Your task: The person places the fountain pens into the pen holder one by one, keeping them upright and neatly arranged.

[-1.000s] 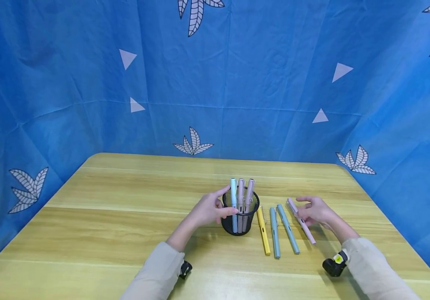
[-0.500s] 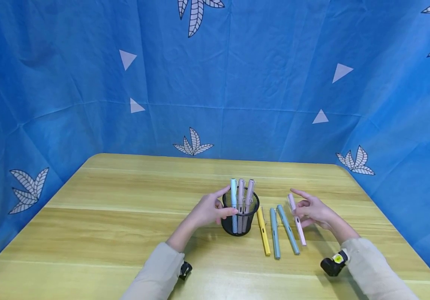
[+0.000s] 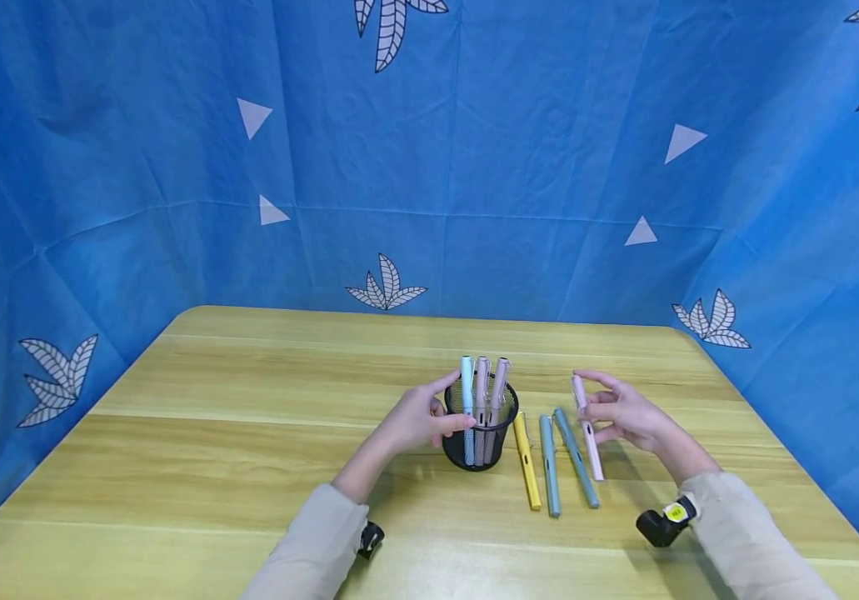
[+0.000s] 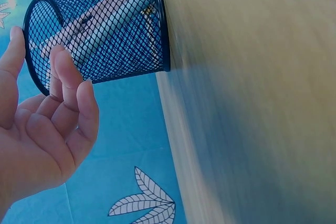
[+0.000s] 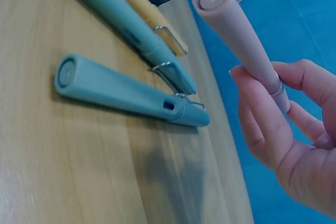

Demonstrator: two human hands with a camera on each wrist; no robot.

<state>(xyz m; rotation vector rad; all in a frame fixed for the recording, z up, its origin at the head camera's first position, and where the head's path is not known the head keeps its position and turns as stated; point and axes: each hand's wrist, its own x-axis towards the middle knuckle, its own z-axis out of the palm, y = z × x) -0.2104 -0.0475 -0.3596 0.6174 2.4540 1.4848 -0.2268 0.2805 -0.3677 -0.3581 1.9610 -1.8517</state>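
My left hand [image 3: 414,421] holds the black mesh pen holder [image 4: 123,59] at its rim, thumb and forefinger on either side and the other fingers curled by the wall. A light blue pen [image 3: 467,385] and two lilac pens [image 3: 500,385] stand in the holder, caps up. Between thumb and fingers, my right hand [image 3: 624,417] pinches a pale pink pen [image 5: 239,35] near its capped end, raised over the table with its barrel end toward me. Beside it lie two teal pens [image 5: 126,93] and a yellow pen [image 3: 526,462].
The wooden table [image 3: 249,467] reaches back to a blue cloth backdrop [image 3: 369,167] with leaf prints. The three loose pens lie side by side between the holder and my right hand. Black wrist cameras [image 3: 665,525] sit at both sleeves.
The pink pen has risen off the table and swung from slanted to more upright in view. My right hand moved slightly left and away from me with it. My left hand stayed put.
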